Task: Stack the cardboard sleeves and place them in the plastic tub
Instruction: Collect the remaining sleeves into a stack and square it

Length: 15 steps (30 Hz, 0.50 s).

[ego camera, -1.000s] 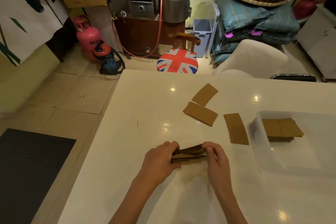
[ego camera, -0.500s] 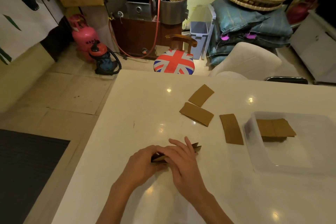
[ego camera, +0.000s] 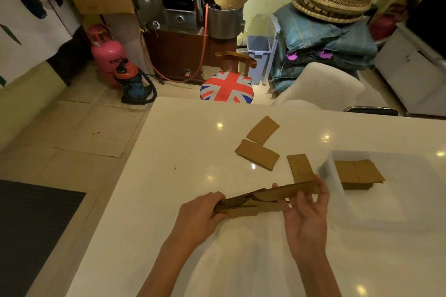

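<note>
The left hand (ego camera: 201,214) grips the left end of the bundle of sleeves (ego camera: 263,199), fingers closed on it, in the lower centre of the frame. The right hand (ego camera: 306,214), which a second ago clamped the bundle's right end, now holds it from below with spread fingers. The bundle has fanned out and lifted toward the plastic tub (ego camera: 337,202) at right. Three loose sleeves (ego camera: 257,155) remain on the table (ego camera: 183,142). Judgement: squaring is incomplete; realign before transfer.
</note>
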Tool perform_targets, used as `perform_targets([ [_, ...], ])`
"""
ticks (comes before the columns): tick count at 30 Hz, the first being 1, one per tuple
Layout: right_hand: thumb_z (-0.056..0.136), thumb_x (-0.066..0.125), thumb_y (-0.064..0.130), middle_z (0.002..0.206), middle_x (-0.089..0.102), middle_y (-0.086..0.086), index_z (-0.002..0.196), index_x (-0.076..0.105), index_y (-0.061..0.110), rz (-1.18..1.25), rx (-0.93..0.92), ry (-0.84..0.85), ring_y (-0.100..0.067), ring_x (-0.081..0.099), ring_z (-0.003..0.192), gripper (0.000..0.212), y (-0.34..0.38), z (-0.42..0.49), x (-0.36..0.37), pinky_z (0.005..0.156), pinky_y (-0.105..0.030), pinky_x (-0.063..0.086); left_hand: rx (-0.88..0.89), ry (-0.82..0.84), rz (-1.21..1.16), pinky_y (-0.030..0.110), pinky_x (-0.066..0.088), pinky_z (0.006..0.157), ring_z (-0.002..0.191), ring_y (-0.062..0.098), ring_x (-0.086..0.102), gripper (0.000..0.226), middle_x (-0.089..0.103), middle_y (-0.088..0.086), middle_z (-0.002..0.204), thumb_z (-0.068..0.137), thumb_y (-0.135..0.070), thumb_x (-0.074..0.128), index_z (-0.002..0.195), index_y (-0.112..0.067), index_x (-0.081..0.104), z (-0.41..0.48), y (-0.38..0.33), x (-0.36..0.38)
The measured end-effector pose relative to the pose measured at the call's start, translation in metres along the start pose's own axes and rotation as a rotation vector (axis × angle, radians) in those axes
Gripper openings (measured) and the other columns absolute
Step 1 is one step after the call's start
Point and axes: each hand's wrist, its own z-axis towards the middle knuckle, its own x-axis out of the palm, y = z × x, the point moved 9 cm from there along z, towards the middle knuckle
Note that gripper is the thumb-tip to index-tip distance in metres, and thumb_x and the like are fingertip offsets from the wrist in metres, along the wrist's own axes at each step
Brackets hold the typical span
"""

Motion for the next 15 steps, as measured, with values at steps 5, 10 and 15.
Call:
perform_targets([
  [5, 0.071, 0.081, 0.038, 0.108, 0.058, -0.022, 0.109, 0.060, 0.021, -0.308, 0.086, 0.136, -0.046, 0.061, 0.111, 0.046, -0.041, -0.004, 0.027, 0.085, -0.038, 0.058, 0.007, 0.011, -0.022, 0.032, 0.051, 0.084, 0.097, 0.006, 0.061, 0.030, 0.066, -0.015, 0.108, 0.093, -0.048, 0.059, 0.119, -0.034, 0.058, 0.004, -0.002, 0.003],
  [10, 0.098, 0.046, 0.002, 0.124, 0.063, 0.002, 0.115, 0.058, 0.032, -0.144, -0.066, -0.059, -0.016, 0.061, 0.119, 0.037, -0.011, 0.019, -0.002, 0.101, -0.035, 0.051, 0.022, -0.018, -0.021, 0.026, 0.048, 0.080, 0.100, 0.005, 0.059, 0.032, 0.066, -0.015, 0.112, 0.094, -0.050, 0.057, 0.122, -0.035, 0.058, 0.003, -0.004, 0.003],
  [15, 0.103, 0.040, 0.022, 0.101, 0.058, 0.000, 0.105, 0.058, 0.028, -0.555, 0.039, 0.033, -0.029, 0.052, 0.110, 0.019, -0.050, 0.027, -0.028, 0.097, -0.037, 0.041, 0.026, -0.069, -0.078, 0.027, 0.050, 0.080, 0.097, 0.005, 0.055, 0.032, 0.057, -0.013, 0.110, 0.091, -0.049, 0.063, 0.117, -0.031, 0.058, 0.002, -0.002, 0.004],
])
